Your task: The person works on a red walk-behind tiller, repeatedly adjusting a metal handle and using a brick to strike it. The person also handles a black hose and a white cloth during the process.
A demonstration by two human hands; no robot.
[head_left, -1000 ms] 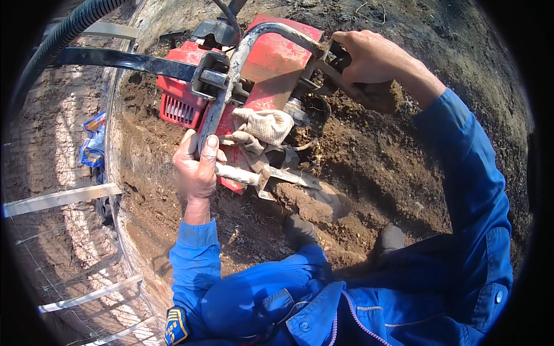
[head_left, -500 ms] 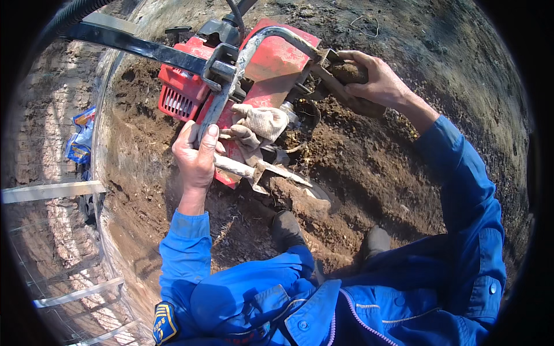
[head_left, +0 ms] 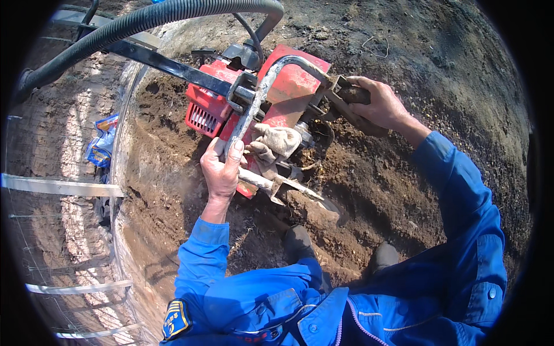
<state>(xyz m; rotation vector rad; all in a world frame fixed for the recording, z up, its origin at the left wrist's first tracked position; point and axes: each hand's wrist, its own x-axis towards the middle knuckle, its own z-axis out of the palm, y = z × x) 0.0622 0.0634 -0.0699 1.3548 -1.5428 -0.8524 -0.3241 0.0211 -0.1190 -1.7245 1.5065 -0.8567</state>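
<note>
Head view: red machine (head_left: pixel 291 95) sits on loose soil (head_left: pixel 398 187), just ahead of the boots (head_left: pixel 299 242). Left hand (head_left: pixel 222 173) is closed round the bent metal bar (head_left: pixel 261 95), thumb on top. Right hand (head_left: pixel 381 106) has thumb and fingers either side of the soil-caked end piece (head_left: pixel 351 95); can't tell how tightly. Handling, my read: engine side heavy, frame stiff, not fragile; dirt may crumble and slip under the fingers. Best hold: bare stretches of bar, both sides, weight shared. Avoid the pale gloves (head_left: pixel 280 140) lying on it, soft and loose, and the black hose (head_left: pixel 190 8), flexible, no good for lifting.
</note>
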